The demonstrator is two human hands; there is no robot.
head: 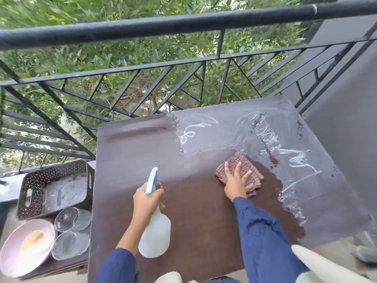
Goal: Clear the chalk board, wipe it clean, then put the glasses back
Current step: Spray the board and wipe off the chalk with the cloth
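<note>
Blue sleeves (263, 242) filled the near side of the view, one leading to each hand. Farthest left, off the board (193, 221) and beside its near left corner, a pale bowl (26, 246) sat with the glasses (69, 245) clustered between it and the board's left edge, and a dark perforated basket (32, 193) stood just beyond them. Neither hand was near the glasses. They looked thin, slick and breakable, so each would best be taken round its body with a full, gentle grip, not pinched at the rim. Over the board's near left part, the left hand (146, 199) was wrapped round the neck of a translucent bottle (155, 235), fingers curled under its blue spray head. It looked like light plastic, easy to carry one-handed. Right of centre, the right hand (236, 180) lay flat on a checked cloth (251, 170), fingers straight and spread, pressing it to the board. Bunched folds stuck out past the fingertips and on the right. Soft and limp, probably damp, the cloth would follow a flat palm better than a pinch. Under and near the hands the board looked dark and wet. Chalk (271, 144) remained in smeared strokes toward the far and right edges, so the wiping seemed about half done.
</note>
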